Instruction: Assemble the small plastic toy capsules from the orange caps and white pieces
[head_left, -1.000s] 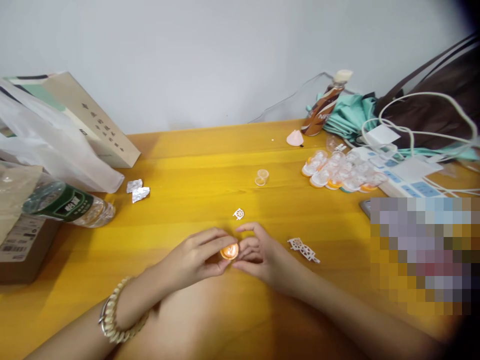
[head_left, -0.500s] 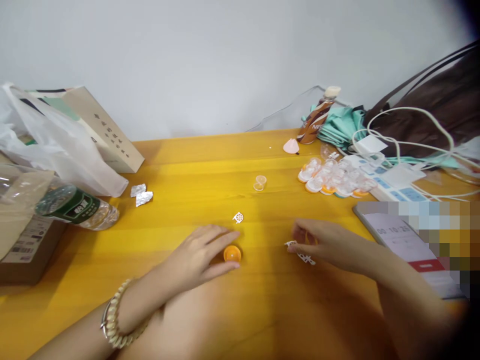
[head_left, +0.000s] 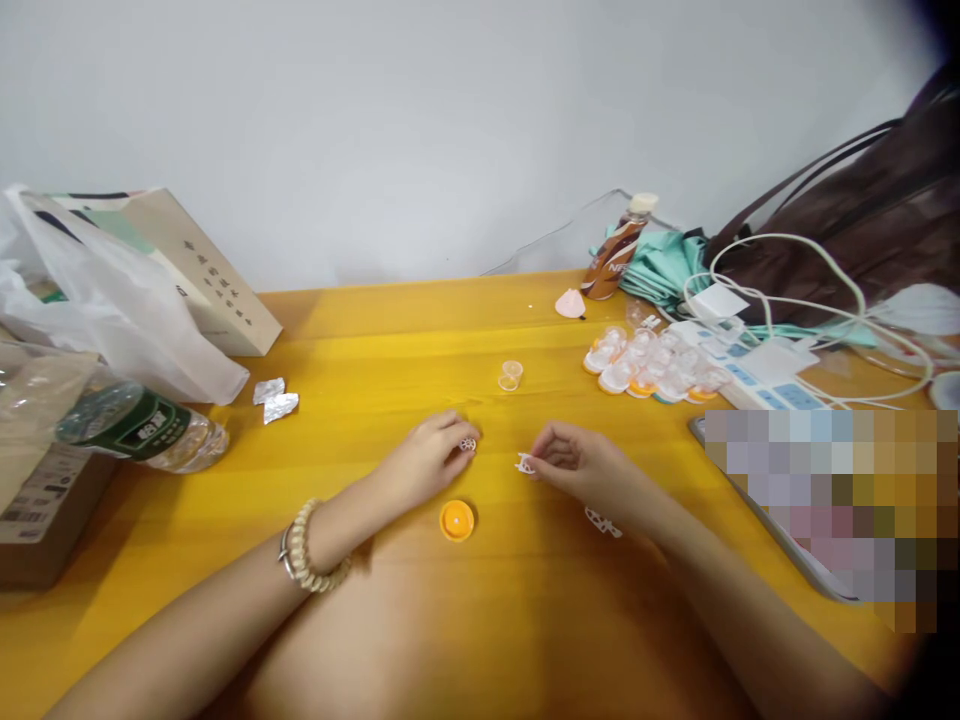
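My left hand (head_left: pixel 429 452), with a beaded bracelet at the wrist, has thumb and fingers closed around a small white spoked plastic piece (head_left: pixel 468 444). Between the thumb and forefinger of my right hand (head_left: pixel 581 462) is a small white plastic part (head_left: pixel 525 463), its far end sticking out to the left. An orange round cap (head_left: pixel 457 521) lies hollow side up just below my left hand. Under my right wrist, more white plastic pieces (head_left: pixel 603 521) rest on the table, partly covered by the arm. A small clear cup (head_left: pixel 511 375) lies beyond both hands.
Several clear capsules with coloured bases (head_left: pixel 652 362) sit at the right, beside a power strip (head_left: pixel 772 375) with cables. A phone (head_left: pixel 780 540) lies near my right forearm. At the left are foil scraps (head_left: pixel 280 407), a water bottle (head_left: pixel 150 428) and a cardboard box (head_left: pixel 45 540).
My left hand has moved up from the orange cap and taken hold of the white spoked piece. My right hand has lifted a white part leftward, leaving other pieces on the table.
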